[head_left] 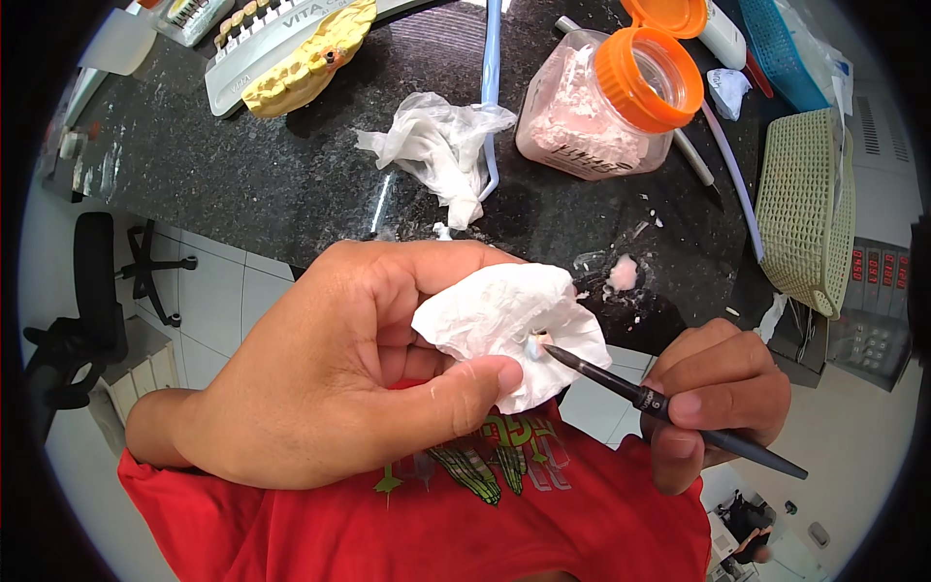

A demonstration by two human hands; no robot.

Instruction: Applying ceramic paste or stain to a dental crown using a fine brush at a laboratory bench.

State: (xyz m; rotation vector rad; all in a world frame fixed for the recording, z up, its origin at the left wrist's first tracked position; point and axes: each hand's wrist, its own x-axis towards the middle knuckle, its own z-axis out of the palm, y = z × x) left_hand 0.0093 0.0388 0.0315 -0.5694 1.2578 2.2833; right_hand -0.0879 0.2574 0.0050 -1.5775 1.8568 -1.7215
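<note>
The left hand (339,378) pinches the tissue (495,303), thumb on its near left part; a small pale piece (534,346) sits in its middle. The right hand (722,393) grips the brush (606,379), its tip at the piece's right side. Pressing too hard could tip the piece loose from the soft tissue; a slack left thumb could drop it short of the worktop (272,175), which lies beyond.
</note>
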